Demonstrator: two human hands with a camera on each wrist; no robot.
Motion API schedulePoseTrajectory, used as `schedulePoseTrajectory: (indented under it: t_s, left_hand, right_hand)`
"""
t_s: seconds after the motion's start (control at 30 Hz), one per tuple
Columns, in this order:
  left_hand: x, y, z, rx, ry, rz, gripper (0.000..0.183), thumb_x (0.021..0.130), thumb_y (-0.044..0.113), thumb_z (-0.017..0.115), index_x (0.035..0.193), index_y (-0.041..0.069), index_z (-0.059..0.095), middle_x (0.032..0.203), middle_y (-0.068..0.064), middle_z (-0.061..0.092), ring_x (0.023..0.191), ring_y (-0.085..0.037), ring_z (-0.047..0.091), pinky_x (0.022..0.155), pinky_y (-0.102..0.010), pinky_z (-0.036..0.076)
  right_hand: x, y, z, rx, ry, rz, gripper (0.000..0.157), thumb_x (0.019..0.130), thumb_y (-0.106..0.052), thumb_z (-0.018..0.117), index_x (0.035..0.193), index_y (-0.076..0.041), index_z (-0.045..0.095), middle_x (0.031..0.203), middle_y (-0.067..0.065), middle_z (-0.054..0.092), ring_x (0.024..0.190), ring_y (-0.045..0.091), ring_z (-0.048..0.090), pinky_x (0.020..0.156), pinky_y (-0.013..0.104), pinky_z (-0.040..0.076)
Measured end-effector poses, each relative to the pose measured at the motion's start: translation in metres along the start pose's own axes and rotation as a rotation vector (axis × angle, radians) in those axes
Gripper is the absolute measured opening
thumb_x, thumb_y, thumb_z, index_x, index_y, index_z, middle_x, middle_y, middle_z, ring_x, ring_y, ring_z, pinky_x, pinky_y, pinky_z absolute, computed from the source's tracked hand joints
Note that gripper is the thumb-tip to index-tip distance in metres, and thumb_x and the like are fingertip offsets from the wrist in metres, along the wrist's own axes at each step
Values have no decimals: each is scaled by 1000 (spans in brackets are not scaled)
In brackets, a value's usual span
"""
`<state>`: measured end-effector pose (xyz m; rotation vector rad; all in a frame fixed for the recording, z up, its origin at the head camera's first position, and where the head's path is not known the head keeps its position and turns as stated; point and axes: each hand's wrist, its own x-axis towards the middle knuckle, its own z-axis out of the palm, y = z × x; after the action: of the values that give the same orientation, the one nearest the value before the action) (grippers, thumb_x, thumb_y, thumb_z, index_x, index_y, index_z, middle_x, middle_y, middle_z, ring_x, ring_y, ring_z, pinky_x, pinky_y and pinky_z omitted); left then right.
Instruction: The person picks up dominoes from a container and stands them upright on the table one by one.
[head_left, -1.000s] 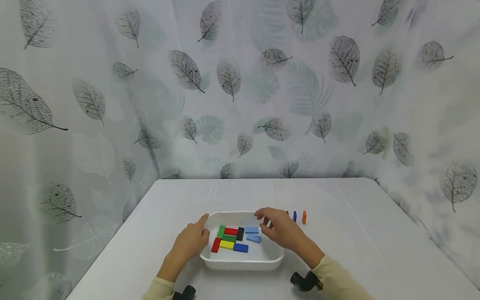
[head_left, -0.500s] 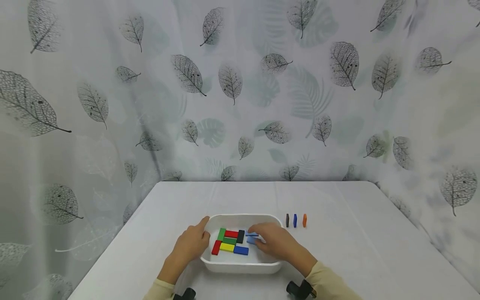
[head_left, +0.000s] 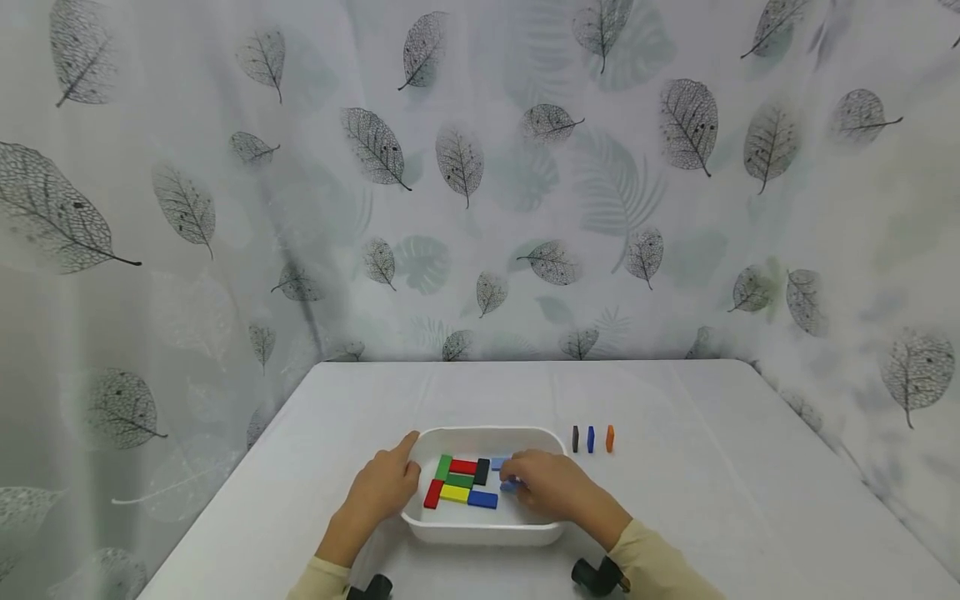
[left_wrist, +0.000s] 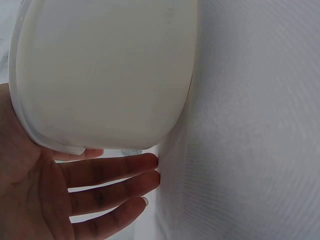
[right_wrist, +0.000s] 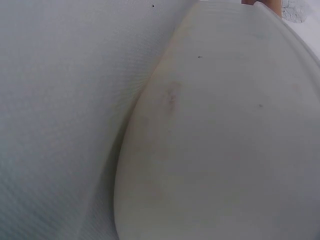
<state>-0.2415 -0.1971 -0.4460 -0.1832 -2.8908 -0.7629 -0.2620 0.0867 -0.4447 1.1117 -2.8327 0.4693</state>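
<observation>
A white tray (head_left: pixel 491 535) on the table holds several coloured blocks lying flat, set close together in a patch. My left hand (head_left: pixel 381 483) rests on its left rim, index finger along the edge. In the left wrist view that hand's other fingers (left_wrist: pixel 112 170) stretch straight beside the outer wall. Inside the tray at the right, my right hand (head_left: pixel 551 483) pinches a light blue block (head_left: pixel 509 486) between thumb and fingers, mostly covering it. Another light blue block (head_left: pixel 497 463) lies just behind, beside the black block (head_left: pixel 482 472). The right wrist view shows only the tray's outer wall (right_wrist: pixel 215 125).
Behind the tray's right corner, a dark block (head_left: pixel 575 439), a blue block (head_left: pixel 590 439) and an orange block (head_left: pixel 610 438) stand on edge in a row on the white table (head_left: pixel 697 475). A leaf-print curtain (head_left: pixel 480 208) surrounds the table's back and sides.
My right hand has come down and left from above the tray's right rim to the light blue blocks. The nearer one has shifted slightly under the fingers. My left hand stays on the rim.
</observation>
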Motion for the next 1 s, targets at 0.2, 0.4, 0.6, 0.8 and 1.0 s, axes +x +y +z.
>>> schedulePoseTrajectory:
  t_s: [0.2, 0.4, 0.6, 0.8, 1.0]
  left_hand:
    - [-1, 0, -1, 4, 2, 2, 52, 100, 12, 55, 149, -2, 51, 108, -22, 72, 63, -20, 55, 52, -32, 47]
    - [-1, 1, -1, 0, -3, 5, 52, 99, 11, 55, 150, -2, 51, 102, -19, 72, 62, -19, 54, 52, -32, 46]
    - [-2, 3, -4, -4, 9, 26, 52, 99, 10, 56, 149, -4, 51, 102, -19, 73, 62, -19, 54, 51, -31, 46]
    - [-4, 4, -5, 0, 12, 33, 52, 99, 10, 57, 149, -3, 51, 90, -14, 71, 59, -18, 51, 50, -30, 44]
    - [-3, 4, -2, -17, -2, 35, 52, 99, 10, 56, 149, -4, 51, 87, -11, 69, 57, -17, 50, 48, -30, 44]
  right_hand:
    - [1, 0, 0, 14, -19, 20, 31, 83, -7, 82, 110, -22, 79, 103, -4, 70, 86, 12, 60, 79, 40, 58]
    - [3, -3, -1, -13, -65, 44, 33, 82, -6, 83, 111, -22, 80, 99, -5, 70, 84, 11, 59, 79, 40, 58]
    - [4, -5, -3, -47, -97, 70, 39, 80, -7, 85, 114, -24, 79, 95, -6, 67, 80, 11, 55, 76, 39, 57]
    - [5, -5, -2, -53, -133, 79, 41, 79, -9, 86, 115, -28, 80, 97, -6, 66, 80, 12, 54, 75, 37, 57]
    - [3, -5, -2, -59, -156, 101, 39, 78, -10, 86, 112, -28, 80, 94, -7, 63, 79, 12, 52, 74, 37, 55]
